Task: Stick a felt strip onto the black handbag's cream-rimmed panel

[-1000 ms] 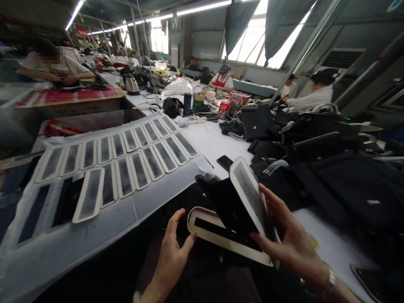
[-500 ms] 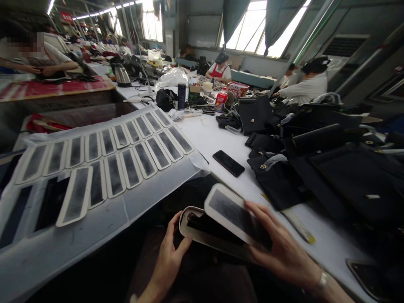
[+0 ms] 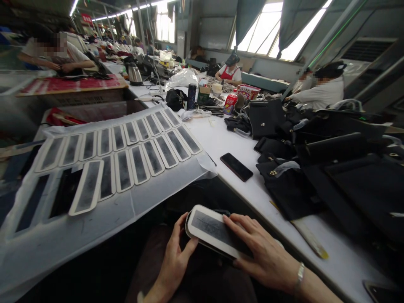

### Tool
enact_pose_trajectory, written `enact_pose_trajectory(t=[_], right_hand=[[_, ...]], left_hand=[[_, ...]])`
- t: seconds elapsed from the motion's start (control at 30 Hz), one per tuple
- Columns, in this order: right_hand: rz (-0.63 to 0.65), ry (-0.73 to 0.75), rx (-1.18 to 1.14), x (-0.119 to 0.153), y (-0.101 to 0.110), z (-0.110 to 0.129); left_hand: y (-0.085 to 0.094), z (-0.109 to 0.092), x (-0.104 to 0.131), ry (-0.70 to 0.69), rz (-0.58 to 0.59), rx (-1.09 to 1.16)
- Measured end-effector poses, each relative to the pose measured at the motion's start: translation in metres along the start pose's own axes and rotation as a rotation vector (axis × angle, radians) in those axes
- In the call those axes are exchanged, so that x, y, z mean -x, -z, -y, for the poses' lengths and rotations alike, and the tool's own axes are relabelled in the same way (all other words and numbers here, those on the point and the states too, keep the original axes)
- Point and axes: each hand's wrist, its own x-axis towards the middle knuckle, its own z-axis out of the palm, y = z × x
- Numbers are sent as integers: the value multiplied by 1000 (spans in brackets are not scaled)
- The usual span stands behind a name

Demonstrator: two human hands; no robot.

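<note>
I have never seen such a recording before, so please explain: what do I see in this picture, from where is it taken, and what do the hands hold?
The view comes from a camera worn on a person's head, looking down at that person's own bare hands; there is no machine. The left hand steadies the end of a flat rounded panel with a cream border and grey middle, and the right hand presses on top of it. Many similar cream-bordered panels lie in rows on a pale sheet. On the white table are a black phone and a heap of black bags. Other people work farther back.
</note>
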Motion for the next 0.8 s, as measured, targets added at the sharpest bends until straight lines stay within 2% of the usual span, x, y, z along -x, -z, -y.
enact_pose_trajectory(t=[0.17,0.27,0.43,0.53,0.6,0.8], right_hand=[[52,-16,19,-3,8,3],[71,-11,4,-4,6,2],[46,-13,-5,-2,-6,-5],[0,-22,50,-7,-10,-7],[-28,1,89,-10,-11,-8],[-38,84,63,-8,-10,-11]], left_hand=[[0,-5,-2,17,5,66],[7,-9,-6,72,67,242],[16,6,-20,233,79,497],[8,17,-29,385,90,616],[0,19,-33,437,100,700],[-11,11,-33,398,65,885]])
